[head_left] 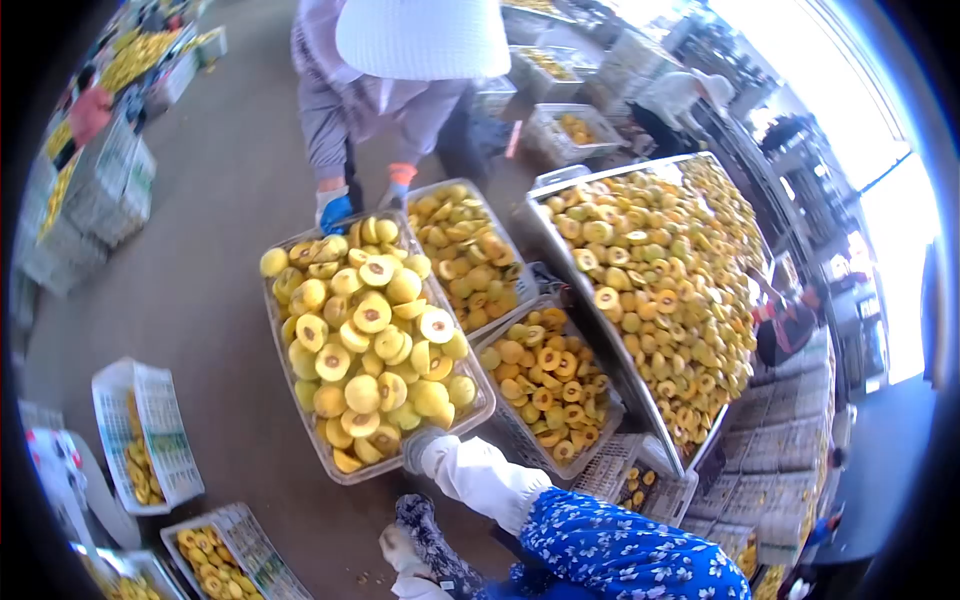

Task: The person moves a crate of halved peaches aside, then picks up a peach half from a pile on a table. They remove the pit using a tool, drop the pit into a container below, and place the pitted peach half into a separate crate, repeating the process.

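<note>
A plastic crate [480, 398] heaped with halved yellow peaches [372, 313], several showing their brown centres, lies before me. My right hand [428, 448], in a grey glove below a white cuff and blue floral sleeve, grips the crate's near rim; its fingertips are partly hidden. Across from me, a person in a white hat [425, 38] has a blue-gloved hand [335, 212] at the far rim. Low in the view, a pale shape [400, 550] beside dark patterned cloth may be my left hand or a shoe; I cannot make out which.
To the right, a large metal bin [655, 445] is piled with peach halves. Two filled crates [522, 287] [580, 470] stand between it and the held crate. More crates [170, 430] sit on the floor [220, 320] at lower left. Other people work in the background.
</note>
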`<state>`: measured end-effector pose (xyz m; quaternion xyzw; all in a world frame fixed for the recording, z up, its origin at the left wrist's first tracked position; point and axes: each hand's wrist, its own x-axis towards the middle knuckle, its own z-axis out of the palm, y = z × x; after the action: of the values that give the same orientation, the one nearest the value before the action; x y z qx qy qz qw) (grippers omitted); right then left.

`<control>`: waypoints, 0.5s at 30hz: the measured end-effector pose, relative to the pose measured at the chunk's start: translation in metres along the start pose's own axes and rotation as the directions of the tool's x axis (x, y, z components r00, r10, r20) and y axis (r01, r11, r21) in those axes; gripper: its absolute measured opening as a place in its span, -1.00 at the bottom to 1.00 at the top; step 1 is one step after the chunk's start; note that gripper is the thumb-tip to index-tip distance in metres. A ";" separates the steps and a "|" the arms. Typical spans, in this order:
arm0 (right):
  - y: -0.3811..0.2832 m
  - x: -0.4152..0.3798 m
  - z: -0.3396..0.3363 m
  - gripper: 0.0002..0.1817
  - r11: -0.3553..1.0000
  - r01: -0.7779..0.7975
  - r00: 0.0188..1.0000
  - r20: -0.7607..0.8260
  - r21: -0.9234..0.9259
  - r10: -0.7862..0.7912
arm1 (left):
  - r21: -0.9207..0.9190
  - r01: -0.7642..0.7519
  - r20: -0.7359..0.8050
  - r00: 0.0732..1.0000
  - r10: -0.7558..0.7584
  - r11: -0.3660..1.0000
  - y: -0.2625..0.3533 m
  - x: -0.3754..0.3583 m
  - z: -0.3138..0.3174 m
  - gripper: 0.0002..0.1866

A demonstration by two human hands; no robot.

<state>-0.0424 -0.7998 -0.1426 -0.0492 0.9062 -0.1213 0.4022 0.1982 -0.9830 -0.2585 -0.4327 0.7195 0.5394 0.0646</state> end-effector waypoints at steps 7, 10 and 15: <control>0.028 -0.180 -0.114 -0.78 0.991 0.076 0.989 -0.138 0.109 -0.061 | -0.617 0.618 0.393 0.778 -0.489 0.487 0.178 -0.027 -0.007 -0.29; 0.043 -0.239 -0.158 -0.78 0.985 0.099 0.981 -0.180 0.144 -0.073 | -0.631 0.608 0.601 0.776 -0.192 0.482 0.212 -0.002 0.042 -0.25; 0.126 -0.309 -0.194 -0.87 0.908 0.265 0.906 -0.405 0.324 -0.120 | -0.462 0.645 0.783 0.619 -0.061 0.608 0.286 -0.065 0.131 -0.25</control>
<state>0.0222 -0.5854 0.1721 -0.0388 0.9170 -0.3377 0.2086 -0.0086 -0.8260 -0.0701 -0.3287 0.2583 0.8657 0.2753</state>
